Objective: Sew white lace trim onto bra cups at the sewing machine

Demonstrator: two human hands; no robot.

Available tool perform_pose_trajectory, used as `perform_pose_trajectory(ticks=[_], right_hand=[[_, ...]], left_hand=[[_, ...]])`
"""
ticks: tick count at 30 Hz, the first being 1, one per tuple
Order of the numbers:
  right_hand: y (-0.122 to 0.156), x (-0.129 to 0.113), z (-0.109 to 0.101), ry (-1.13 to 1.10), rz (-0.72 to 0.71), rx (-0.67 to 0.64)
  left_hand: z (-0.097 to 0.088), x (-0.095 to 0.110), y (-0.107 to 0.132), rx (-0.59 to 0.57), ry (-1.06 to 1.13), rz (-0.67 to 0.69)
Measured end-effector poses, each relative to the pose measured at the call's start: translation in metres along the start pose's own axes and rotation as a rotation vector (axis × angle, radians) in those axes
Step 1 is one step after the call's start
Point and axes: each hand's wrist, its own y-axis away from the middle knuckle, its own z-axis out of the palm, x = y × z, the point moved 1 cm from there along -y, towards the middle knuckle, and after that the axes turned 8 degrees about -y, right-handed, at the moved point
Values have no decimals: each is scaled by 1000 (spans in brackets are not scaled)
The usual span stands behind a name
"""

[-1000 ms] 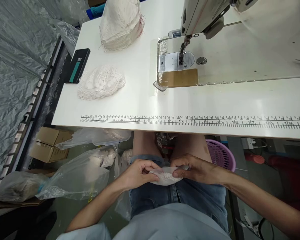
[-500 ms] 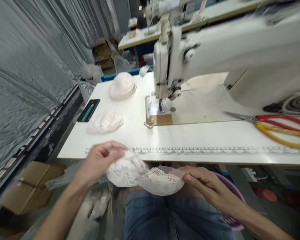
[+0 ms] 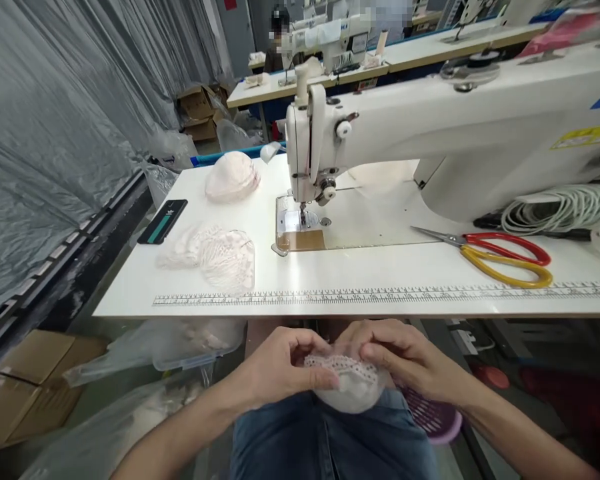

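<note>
Two hands pinch one lace-edged cup piece (image 3: 353, 390) over the lap, just below the worktop's (image 3: 380, 310) near edge, the left hand (image 3: 275, 373) gripping its left rim and the right hand (image 3: 410, 360) its right. It seems not yet stitched, being well apart from the needle (image 3: 303, 215). Loose lace pieces (image 3: 215, 253) lie toward the near left corner, with a stack (image 3: 233, 177) farther back. Open room runs along the near edge before the sewing machine (image 3: 430, 127). Scissors (image 3: 500, 253) lie off to the right.
</note>
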Motion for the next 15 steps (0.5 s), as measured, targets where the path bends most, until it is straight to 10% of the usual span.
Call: perform_pose_trajectory(ticks=[4, 8, 15], right_hand=[[15, 13, 3, 378, 28, 68], [14, 24, 14, 802, -232, -13], [9, 33, 17, 887, -313, -7]], left_hand=[[4, -23, -9, 28, 194, -109], [6, -33, -11, 10, 208, -177], [10, -44, -9, 53, 243, -323]])
